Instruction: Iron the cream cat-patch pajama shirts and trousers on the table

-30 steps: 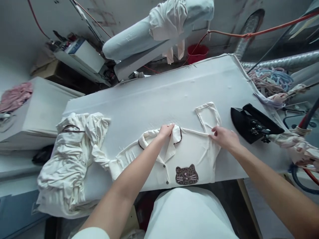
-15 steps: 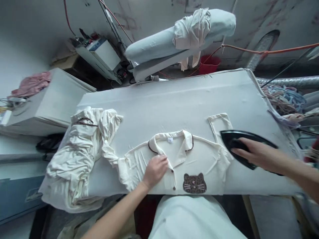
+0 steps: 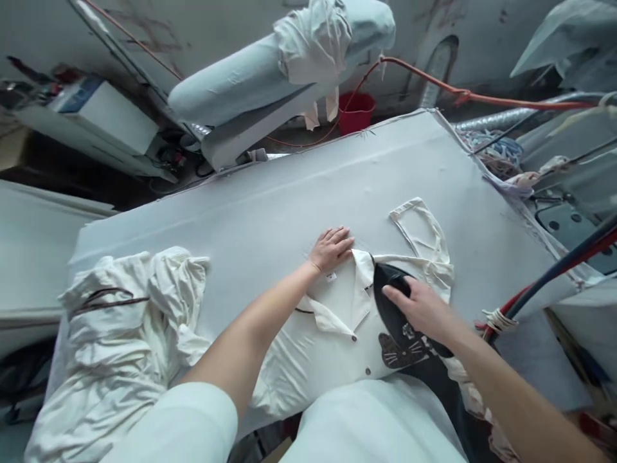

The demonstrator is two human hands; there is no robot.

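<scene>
Starting at the left, there's a heap of crumpled cream fabric point(image 3: 120, 334) with dark trim on the padded table point(image 3: 270, 212), and neither hand is near it. Next over, the left hand point(image 3: 331, 249) has moved up from the front opening, where it was 0.5 s ago. Now it's palm down at the back of the collar, fingers slightly spread, no pinch visible, so it's probably steadying the cloth.

The cream button-up shirt point(image 3: 332, 352) sits at the table's near side, 2 buttons showing. The black iron point(image 3: 387, 307) has swung in from beside the sleeve point(image 3: 427, 235); its nose is now by the collar and its body hides part of the cat patch point(image 3: 393, 355). The right hand point(image 3: 427, 308) is wrapped round its handle. So the iron's over the shirt front now, though actual contact is hidden.

Roomwise: near edge is tight, with the iron's heel close to it. Loads of bare table beyond the collar, plus a strip right of the sleeve before the red and dark hoses point(image 3: 554, 263).
</scene>
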